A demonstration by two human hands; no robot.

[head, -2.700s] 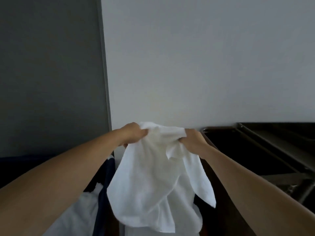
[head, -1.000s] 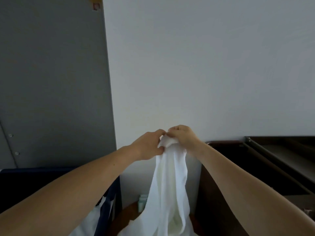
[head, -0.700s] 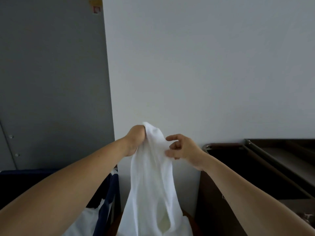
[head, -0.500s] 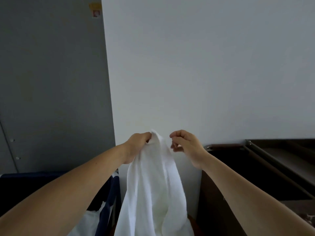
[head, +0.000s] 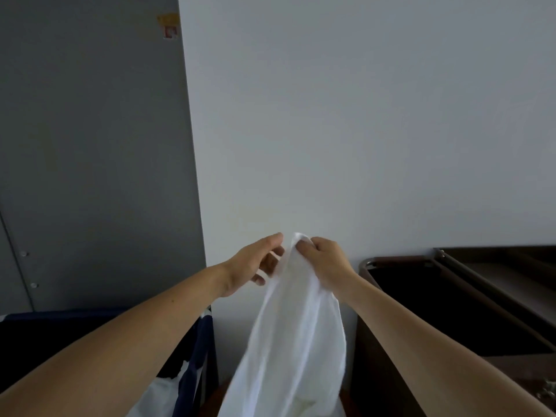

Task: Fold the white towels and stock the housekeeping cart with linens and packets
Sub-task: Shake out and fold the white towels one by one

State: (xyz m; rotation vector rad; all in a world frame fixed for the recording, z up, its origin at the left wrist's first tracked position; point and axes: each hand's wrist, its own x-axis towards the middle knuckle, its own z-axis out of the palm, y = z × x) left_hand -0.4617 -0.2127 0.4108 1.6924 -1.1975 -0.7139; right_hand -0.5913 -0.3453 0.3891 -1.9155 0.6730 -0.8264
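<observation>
A white towel (head: 294, 341) hangs lengthwise in front of me, its lower end running out of the bottom of the frame. My right hand (head: 323, 260) grips its top edge in curled fingers. My left hand (head: 255, 263) hovers just left of the towel's top with its fingers loosely spread, holding nothing. The dark brown housekeeping cart (head: 457, 296) stands to the right with its top bin open.
A dark blue laundry bag (head: 192, 350) with white linen inside stands at the lower left. A grey door (head: 90, 145) fills the left, with a white wall (head: 361, 115) close behind the towel.
The towel's top passed from my left hand to my right. My left hand has let go and spread its fingers; half a second ago it held the top while my right was free.
</observation>
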